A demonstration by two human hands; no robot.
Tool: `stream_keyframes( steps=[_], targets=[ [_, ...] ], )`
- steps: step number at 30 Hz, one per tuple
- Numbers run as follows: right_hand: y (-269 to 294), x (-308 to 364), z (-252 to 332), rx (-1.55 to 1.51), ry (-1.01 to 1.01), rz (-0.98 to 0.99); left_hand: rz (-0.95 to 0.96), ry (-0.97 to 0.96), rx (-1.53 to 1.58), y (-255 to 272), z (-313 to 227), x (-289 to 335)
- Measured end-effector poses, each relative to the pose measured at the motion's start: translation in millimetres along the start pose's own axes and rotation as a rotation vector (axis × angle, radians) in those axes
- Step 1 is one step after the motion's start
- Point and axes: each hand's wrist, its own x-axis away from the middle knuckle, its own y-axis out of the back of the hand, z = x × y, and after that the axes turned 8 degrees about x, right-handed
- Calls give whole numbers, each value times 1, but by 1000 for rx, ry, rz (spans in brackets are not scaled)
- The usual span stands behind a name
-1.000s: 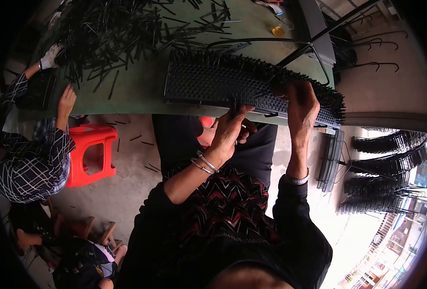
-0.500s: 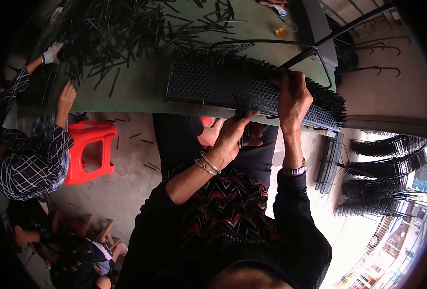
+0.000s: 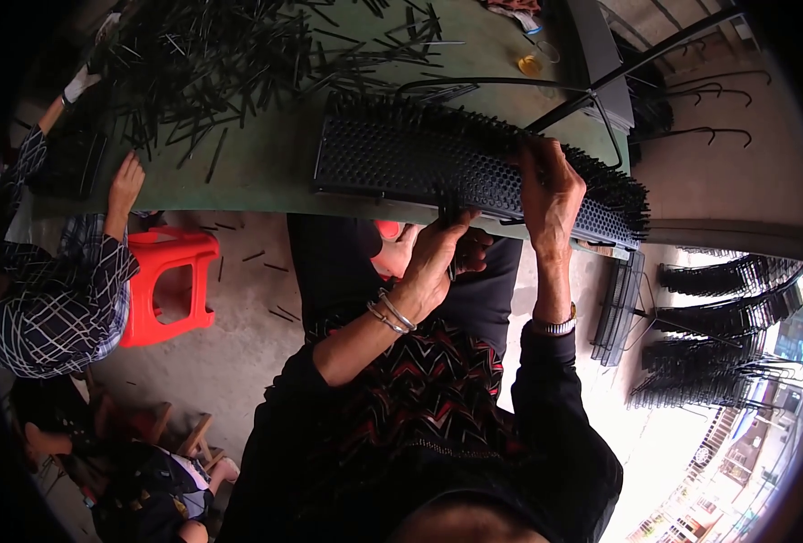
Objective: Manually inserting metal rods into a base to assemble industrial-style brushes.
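A long black rack full of small holes lies along the near edge of the green table. Black sticks stand packed in rows along its far side. My right hand is pinched closed over the rack's right half. Its fingertips point down at the holes, and whatever is between them is hidden. Below the rack's front edge, my left hand is closed around a small bunch of black sticks, whose ends poke up in front of the rack.
Loose black sticks are heaped on the green table. A bent black metal frame rises behind the rack. A red stool and a co-worker in a checked sleeve are at left. Several filled racks hang at right.
My right hand has shifted slightly down and left along the rack. My left hand stays almost in place, its fingers slightly moved. The co-worker's gloved hand has moved left and away.
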Motion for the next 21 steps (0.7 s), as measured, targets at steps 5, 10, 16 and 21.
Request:
stream_keyframes(
  steps=[5,10,16,21],
  targets=[
    [0,5,2,36,33,-8,-87,19,19,-11,-2,4],
    [4,-3,6,51,-60,42,-72,-8,-41,-12,-1,9],
    [4,-3,-2,35,33,44,-26,16,-17,-12,-2,8],
    [6,-4,-8,54,98,57,-22,-36,19,-13,0,11]
  ],
)
